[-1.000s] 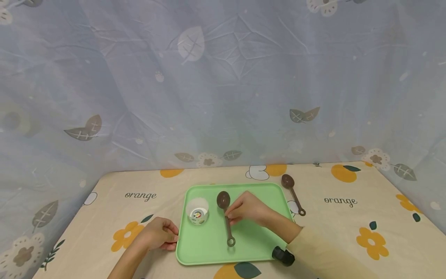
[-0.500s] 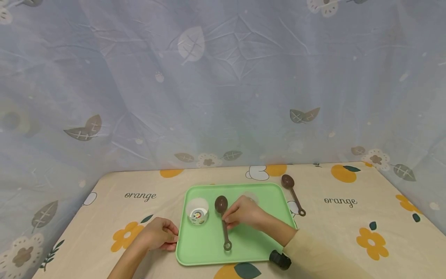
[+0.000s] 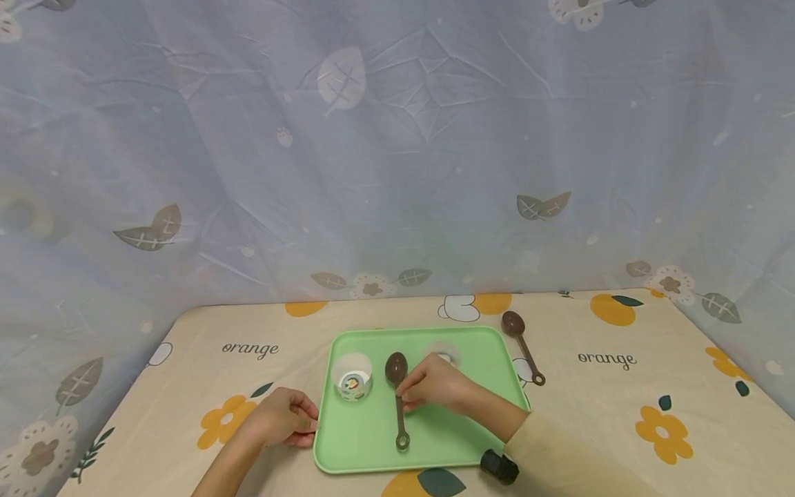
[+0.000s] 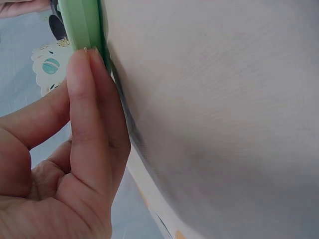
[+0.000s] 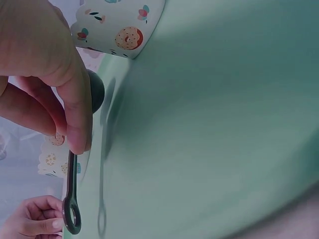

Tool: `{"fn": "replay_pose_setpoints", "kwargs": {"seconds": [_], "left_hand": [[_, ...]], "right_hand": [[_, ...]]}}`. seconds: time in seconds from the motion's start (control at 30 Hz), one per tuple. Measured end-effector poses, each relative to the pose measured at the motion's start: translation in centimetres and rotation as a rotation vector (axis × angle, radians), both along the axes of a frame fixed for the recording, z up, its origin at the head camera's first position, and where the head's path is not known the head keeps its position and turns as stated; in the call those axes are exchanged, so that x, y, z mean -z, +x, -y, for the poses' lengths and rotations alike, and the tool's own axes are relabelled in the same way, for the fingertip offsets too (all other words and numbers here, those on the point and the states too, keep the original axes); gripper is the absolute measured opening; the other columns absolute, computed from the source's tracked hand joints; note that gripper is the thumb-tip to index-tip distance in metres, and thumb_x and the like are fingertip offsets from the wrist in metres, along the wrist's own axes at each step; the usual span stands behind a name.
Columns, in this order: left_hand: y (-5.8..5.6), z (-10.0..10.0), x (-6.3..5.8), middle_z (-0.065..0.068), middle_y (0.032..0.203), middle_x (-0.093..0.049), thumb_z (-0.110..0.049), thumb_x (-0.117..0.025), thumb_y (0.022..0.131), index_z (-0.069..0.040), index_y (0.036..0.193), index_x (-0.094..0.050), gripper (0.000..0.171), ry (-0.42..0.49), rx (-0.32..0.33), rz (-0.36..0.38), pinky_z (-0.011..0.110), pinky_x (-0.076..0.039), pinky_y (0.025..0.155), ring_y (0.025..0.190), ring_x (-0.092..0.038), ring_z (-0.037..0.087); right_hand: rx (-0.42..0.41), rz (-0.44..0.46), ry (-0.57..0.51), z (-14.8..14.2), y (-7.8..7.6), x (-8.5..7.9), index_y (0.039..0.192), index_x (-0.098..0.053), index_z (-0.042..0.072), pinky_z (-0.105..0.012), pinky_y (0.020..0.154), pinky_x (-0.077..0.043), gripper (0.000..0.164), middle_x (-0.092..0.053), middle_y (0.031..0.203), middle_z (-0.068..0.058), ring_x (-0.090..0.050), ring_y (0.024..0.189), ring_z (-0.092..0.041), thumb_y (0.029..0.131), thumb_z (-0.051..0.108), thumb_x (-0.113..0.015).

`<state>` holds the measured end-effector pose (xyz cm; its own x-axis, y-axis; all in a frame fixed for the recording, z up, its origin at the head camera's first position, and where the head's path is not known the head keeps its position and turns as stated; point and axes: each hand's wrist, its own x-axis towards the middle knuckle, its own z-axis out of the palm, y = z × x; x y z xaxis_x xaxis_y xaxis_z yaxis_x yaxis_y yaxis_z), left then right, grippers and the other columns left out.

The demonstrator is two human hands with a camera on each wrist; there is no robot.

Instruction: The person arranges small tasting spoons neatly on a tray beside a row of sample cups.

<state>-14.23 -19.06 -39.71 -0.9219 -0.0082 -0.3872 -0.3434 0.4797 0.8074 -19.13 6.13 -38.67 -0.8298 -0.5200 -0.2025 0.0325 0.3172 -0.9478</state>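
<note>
My right hand (image 3: 437, 383) pinches the handle of a brown spoon (image 3: 397, 371), its bowl pointing away from me. The spoon (image 5: 71, 199) is raised over the green tray (image 3: 366, 452), casting a shadow on it in the right wrist view. On the tray's left side stands a white paper cup (image 3: 352, 376) with a scalloped rim and printed pattern. A second paper cup (image 3: 446, 352) is partly hidden behind my right hand. My left hand (image 3: 287, 417) is at the tray's left edge. In the left wrist view, its extended fingers (image 4: 89, 114) touch the tray's outer rim.
Another brown spoon (image 3: 524, 345) lies on the cloth just right of the tray. A patterned tablecloth (image 3: 248, 373) covers the table, and a grey-blue curtain (image 3: 397, 172) hangs behind it. A black device (image 3: 499, 467) sits at my right wrist, near the tray's front edge.
My right hand has brought the spoon slightly toward me, and its handle end has swung left. More of the second cup shows behind that hand. My left hand stays where it was.
</note>
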Motion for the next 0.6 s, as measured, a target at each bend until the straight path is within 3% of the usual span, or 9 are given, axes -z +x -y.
{"fn": "replay_pose_setpoints", "kwargs": {"seconds": [0.6], "left_hand": [[-0.19,-0.05,0.15,0.01,0.067,-0.053,0.011,-0.063,0.077,0.005,0.08,-0.057,0.009,-0.025,-0.008,0.016,0.025,-0.053,0.052,0.053,-0.055,0.015]], "right_hand": [[-0.034,0.02,-0.006,-0.5,-0.08,0.43,0.09,-0.065,-0.014,-0.031,0.067,-0.056,0.011,-0.066,0.08,-0.019,-0.066,0.071,-0.026,0.082,-0.012,-0.058]]}}
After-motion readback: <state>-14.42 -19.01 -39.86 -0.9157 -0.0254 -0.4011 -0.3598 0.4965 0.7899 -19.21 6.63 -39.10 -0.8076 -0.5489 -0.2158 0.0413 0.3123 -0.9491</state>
